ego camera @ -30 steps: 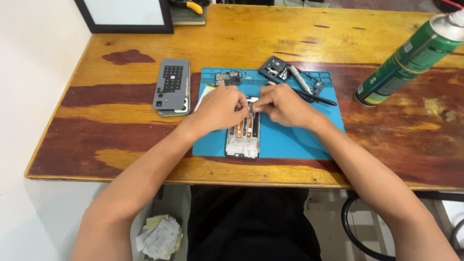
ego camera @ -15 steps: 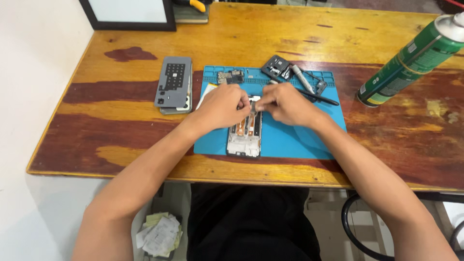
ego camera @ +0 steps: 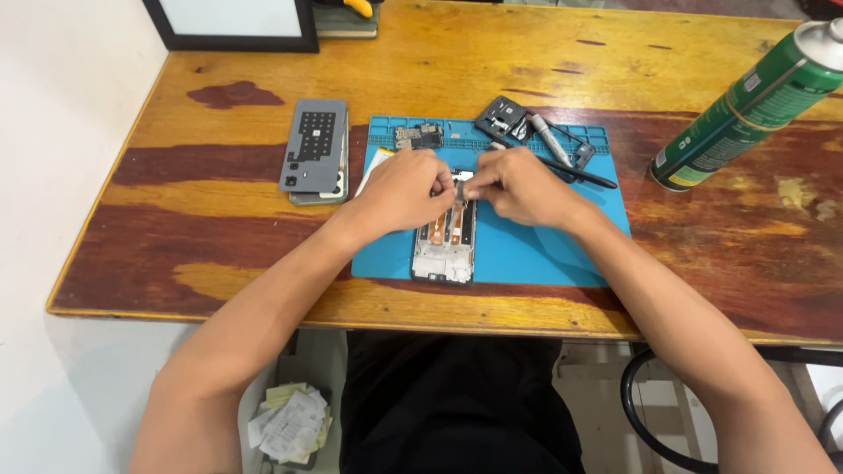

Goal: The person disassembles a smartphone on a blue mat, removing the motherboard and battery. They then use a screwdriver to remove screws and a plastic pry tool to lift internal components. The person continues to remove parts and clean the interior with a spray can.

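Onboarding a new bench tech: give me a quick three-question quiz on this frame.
1. True or false: both hands work at the top end of the opened phone.
2. What does the phone lie on? A) bare wood B) blue mat C) grey back cover
3. Which hand is nearer the green spray can?

Key
1. True: left hand and right hand meet there.
2. B, the blue mat.
3. The right hand.

Desk: worn wooden desk [ego camera: 544, 61], orange-brown with dark stains.
Wall: plain white, along the desk's left edge.
Floor: pale, crumpled papers [ego camera: 290, 423] under the desk's near-left corner.
Light: bright, even.
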